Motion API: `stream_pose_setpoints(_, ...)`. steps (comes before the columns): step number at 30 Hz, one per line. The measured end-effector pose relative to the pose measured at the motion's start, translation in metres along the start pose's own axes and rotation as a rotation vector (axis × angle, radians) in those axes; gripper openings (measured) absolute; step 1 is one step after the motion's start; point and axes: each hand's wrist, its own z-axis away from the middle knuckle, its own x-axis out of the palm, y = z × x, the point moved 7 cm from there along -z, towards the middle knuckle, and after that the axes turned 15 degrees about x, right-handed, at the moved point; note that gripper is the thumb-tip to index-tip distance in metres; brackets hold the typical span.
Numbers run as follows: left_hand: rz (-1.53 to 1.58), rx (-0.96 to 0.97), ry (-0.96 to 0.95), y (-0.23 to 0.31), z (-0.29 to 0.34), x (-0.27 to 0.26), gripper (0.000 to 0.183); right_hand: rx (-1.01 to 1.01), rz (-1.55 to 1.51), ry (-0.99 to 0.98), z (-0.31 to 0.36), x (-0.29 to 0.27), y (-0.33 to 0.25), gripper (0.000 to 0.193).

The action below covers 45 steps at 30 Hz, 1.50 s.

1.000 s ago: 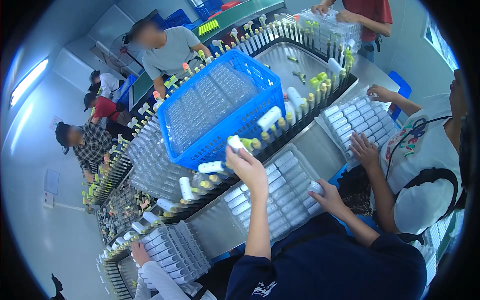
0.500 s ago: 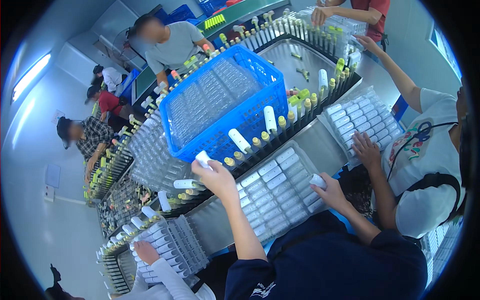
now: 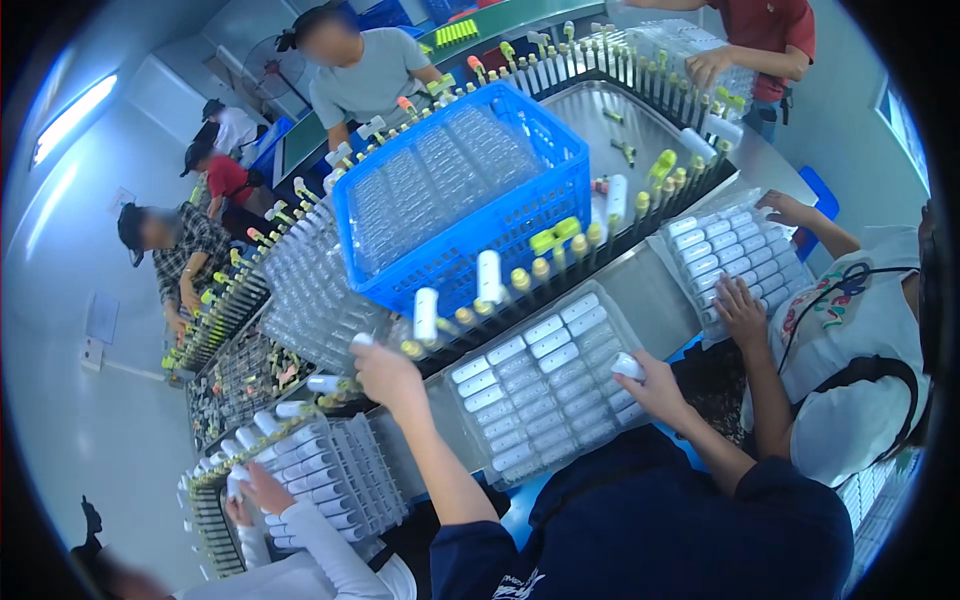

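Observation:
My left hand reaches out over the row of upright pegs, its fingers closed around a white cylindrical piece whose tip shows past them. My right hand grips another white cylindrical piece at the right side of a clear plastic tray. White cylinders lie in some of the tray's slots, mostly toward its far and left sides. Just beyond, yellow-topped pegs line the metal table edge, and white pieces stand on a few of them.
A blue crate of clear trays stands mid-line. At the left, a sleeved co-worker's hand works by stacked filled trays. At the right, another co-worker's hand rests on a filled tray. More people stand across the line.
My left hand has moved left and slightly down with its white piece. Pegs with white pieces on them have shifted left and down in the view. My right hand stays beside the tray.

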Motion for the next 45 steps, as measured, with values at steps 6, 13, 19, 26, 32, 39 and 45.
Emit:
stream_pose_setpoints(6, 0.083, 0.097, 0.321, -0.07, 0.041, -0.018, 0.055, -0.015, -0.072, -0.001, -0.014, 0.006, -0.023, 0.04)
stream_pose_setpoints(13, 0.227, 0.335, 0.218, -0.013, 0.172, 0.021, 0.044, -0.244, -0.101, 0.321, -0.095, -0.065, -0.087, 0.04)
stream_pose_setpoints(19, 0.373, 0.448, -0.053, 0.002, 0.233, 0.054, 0.041, -0.8, 0.537, 0.236, -0.159, -0.083, -0.197, 0.038)
stream_pose_setpoints(26, 0.319, 0.494, -0.006, 0.001, 0.194, 0.053, 0.037, -0.782, 0.738, 0.006, -0.18, 0.016, -0.222, 0.054)
stream_pose_setpoints(32, 0.178, 0.602, -0.194, 0.017, 0.133, 0.105, 0.034, -0.869, 0.526, 0.231, -0.116, 0.046, -0.218, 0.062)
stream_pose_setpoints(39, 0.216, 0.64, -0.246, 0.008, 0.1, 0.12, 0.036, -0.687, 0.399, 0.18, -0.067, 0.055, -0.103, 0.038)
stream_pose_setpoints(45, 0.114, 0.778, -0.285, 0.02, 0.099, 0.111, 0.038, -0.545, 0.62, 0.106, -0.095, 0.064, -0.042, 0.032)
